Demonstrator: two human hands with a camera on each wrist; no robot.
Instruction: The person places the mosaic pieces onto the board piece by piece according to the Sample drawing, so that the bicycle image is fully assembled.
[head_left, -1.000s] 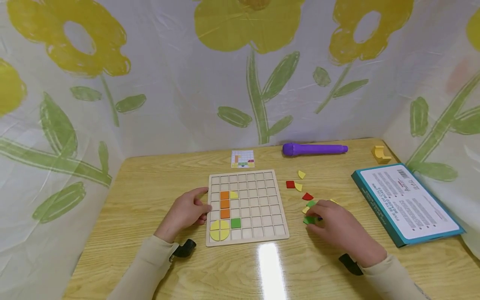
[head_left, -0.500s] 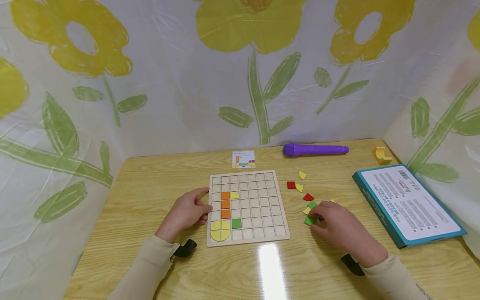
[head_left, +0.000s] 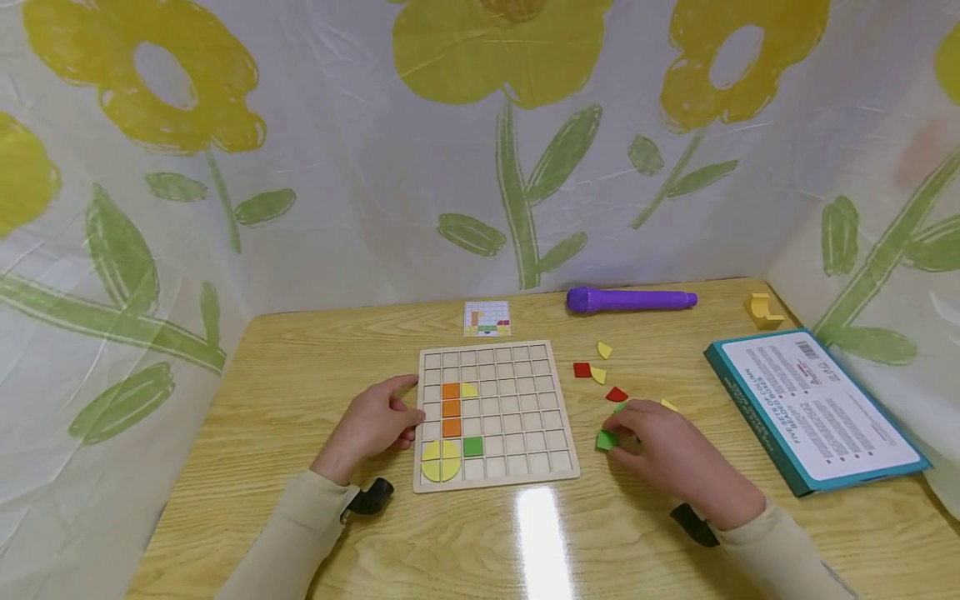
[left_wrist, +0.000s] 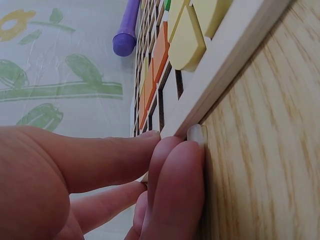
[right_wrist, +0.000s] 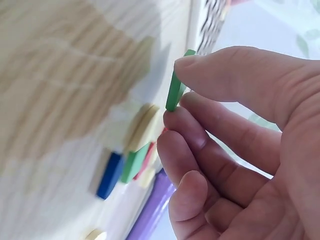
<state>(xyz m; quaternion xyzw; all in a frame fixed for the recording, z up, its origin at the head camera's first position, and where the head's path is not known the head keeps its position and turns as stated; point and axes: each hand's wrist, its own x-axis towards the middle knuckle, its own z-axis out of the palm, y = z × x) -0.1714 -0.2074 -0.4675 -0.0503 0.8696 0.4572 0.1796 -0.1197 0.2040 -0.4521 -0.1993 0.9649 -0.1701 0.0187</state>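
A wooden grid board (head_left: pixel 517 400) lies on the table, bearing orange squares (head_left: pixel 451 408), yellow quarter circles (head_left: pixel 441 461) and one green square (head_left: pixel 473 447). My left hand (head_left: pixel 375 421) grips the board's left edge; in the left wrist view its thumb is at the rim and curled fingers (left_wrist: pixel 177 180) are against the side. Right of the board, my right hand (head_left: pixel 667 454) pinches a green square tile (right_wrist: pixel 180 82) between thumb and fingers, raised off the table. Near that hand lie a blue tile (right_wrist: pixel 110 175), another green tile (right_wrist: pixel 135 162) and a yellow one (right_wrist: pixel 142 124).
Behind the board lies a printed pattern card (head_left: pixel 487 319). Loose red (head_left: pixel 582 370) and yellow tiles (head_left: pixel 604 350) are scattered to its right. A purple microphone (head_left: pixel 633 299), a yellow block (head_left: pixel 762 311) and a teal-edged box (head_left: pixel 817 408) stand farther back and right.
My right hand has picked up the green tile from the loose pieces and moved slightly left with it. The left hand stays at the board's edge.
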